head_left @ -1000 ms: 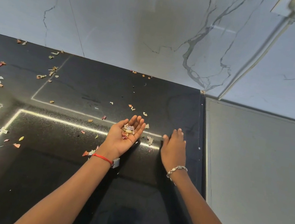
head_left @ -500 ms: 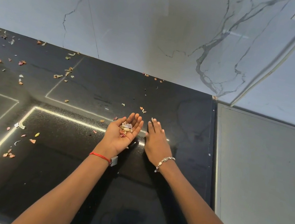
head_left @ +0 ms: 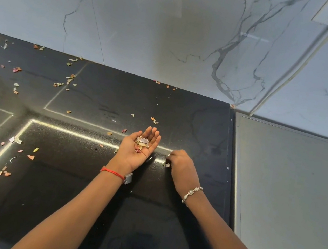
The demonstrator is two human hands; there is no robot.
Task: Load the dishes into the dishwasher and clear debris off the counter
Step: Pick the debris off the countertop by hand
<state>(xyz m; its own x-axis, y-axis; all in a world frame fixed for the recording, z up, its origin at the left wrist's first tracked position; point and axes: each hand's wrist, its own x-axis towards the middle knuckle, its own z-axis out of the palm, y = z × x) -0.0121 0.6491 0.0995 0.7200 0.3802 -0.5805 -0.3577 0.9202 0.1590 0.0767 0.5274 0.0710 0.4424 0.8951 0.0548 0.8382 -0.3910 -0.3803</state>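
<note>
Small paper-like scraps of debris lie scattered over the black counter, mostly to the left and along the back. My left hand is held palm up above the middle of the counter, fingers relaxed, with a little pile of scraps resting in the palm. Just to its right, my right hand is knuckles up on the counter, its fingers curled down and pinching a few pale scraps at the fingertips. No dishes or dishwasher are in view.
A white marble wall rises behind the counter. A grey flat surface adjoins the counter on the right. A wall socket with a cable hangs at the upper right. More scraps lie near the left front.
My right hand, flat on the counter before, slid left toward my left hand and has curled its fingers round a few scraps. My left hand kept its pile, palm up.
</note>
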